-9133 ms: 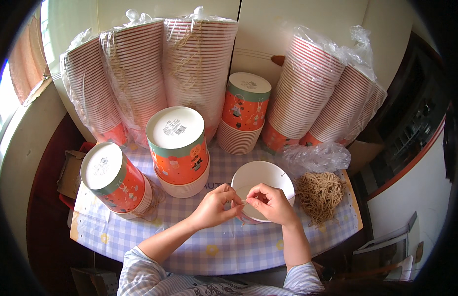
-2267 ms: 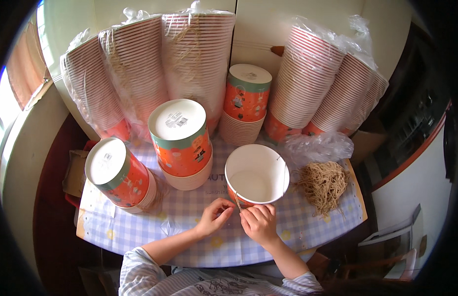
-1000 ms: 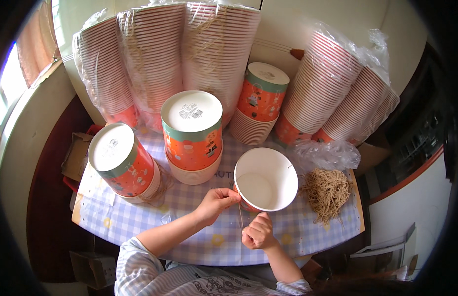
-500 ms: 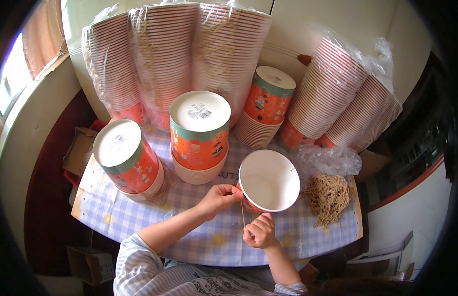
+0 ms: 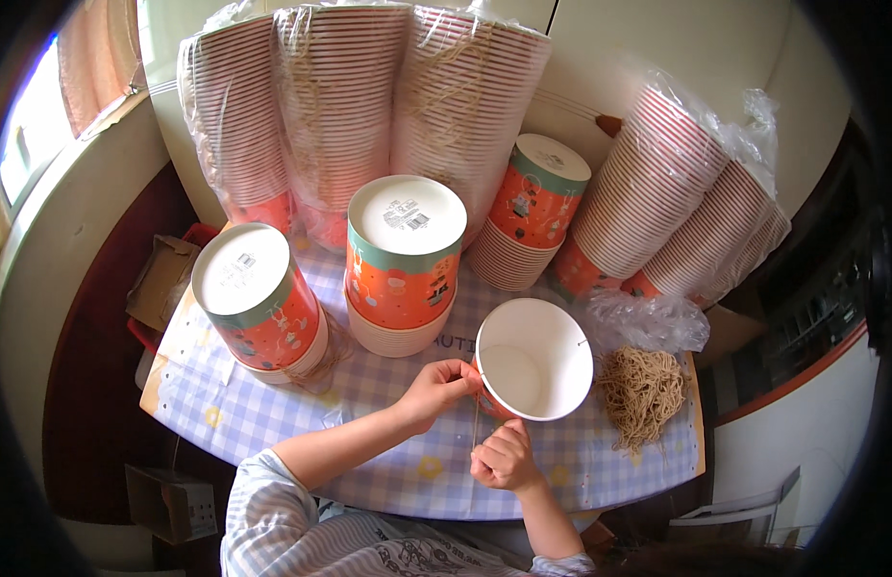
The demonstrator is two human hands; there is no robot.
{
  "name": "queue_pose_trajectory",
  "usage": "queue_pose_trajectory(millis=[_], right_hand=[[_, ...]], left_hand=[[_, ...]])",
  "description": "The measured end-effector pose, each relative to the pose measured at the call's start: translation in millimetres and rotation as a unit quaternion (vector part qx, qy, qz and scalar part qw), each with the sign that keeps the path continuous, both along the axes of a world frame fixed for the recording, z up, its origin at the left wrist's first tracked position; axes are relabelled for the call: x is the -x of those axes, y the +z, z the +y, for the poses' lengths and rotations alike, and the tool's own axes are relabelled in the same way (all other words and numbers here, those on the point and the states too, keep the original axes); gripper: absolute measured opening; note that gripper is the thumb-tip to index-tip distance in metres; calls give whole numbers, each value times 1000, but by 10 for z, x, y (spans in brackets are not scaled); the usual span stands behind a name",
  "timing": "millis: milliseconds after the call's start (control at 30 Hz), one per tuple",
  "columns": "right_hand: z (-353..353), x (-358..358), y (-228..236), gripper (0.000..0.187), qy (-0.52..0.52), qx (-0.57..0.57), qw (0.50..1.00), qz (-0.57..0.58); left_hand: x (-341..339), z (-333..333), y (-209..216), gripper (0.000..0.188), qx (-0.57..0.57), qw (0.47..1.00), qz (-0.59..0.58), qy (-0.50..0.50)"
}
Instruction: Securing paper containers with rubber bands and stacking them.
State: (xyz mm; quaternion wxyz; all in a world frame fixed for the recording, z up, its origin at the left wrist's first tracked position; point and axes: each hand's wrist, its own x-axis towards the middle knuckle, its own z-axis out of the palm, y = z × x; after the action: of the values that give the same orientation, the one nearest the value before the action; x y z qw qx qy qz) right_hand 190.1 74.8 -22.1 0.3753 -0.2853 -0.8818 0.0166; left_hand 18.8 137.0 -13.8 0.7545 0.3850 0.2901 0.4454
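Observation:
A white-lined paper bucket (image 5: 537,356) with an orange outside stands tilted on the table, its mouth facing up toward me. My left hand (image 5: 440,389) pinches the bucket's left rim, where a thin tan string (image 5: 476,430) hangs down. Below the rim, my right hand (image 5: 507,456) is closed in a fist around the string's lower part, and the string runs fairly straight between both hands. On the bucket's far right rim shows a small dark mark or knot. Right of the bucket lies a tangled heap of tan strings (image 5: 642,396).
Upside-down orange buckets stand in stacks (image 5: 408,260) on the checked tablecloth (image 5: 369,462). Tall plastic-wrapped bucket stacks (image 5: 345,115) line the wall. Crumpled clear plastic (image 5: 648,322) lies behind the string heap. Cardboard boxes (image 5: 172,505) sit beside and below the table on the left.
The whole view has shifted slightly, so things appear a little further right. Both hands keep nearly the same hold on the bucket rim and string.

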Motion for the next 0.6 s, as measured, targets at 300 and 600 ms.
queue_pose_trajectory(millis=[300, 600], right_hand=[[-25, -61, 30, 14, -56, -33, 998, -7], [-203, -407, 315, 15, -148, -90, 985, -5]], left_hand=[[16, 38, 53, 10, -58, 996, 48, 42], [111, 108, 409, 42, -583, 622, 483, 200]])
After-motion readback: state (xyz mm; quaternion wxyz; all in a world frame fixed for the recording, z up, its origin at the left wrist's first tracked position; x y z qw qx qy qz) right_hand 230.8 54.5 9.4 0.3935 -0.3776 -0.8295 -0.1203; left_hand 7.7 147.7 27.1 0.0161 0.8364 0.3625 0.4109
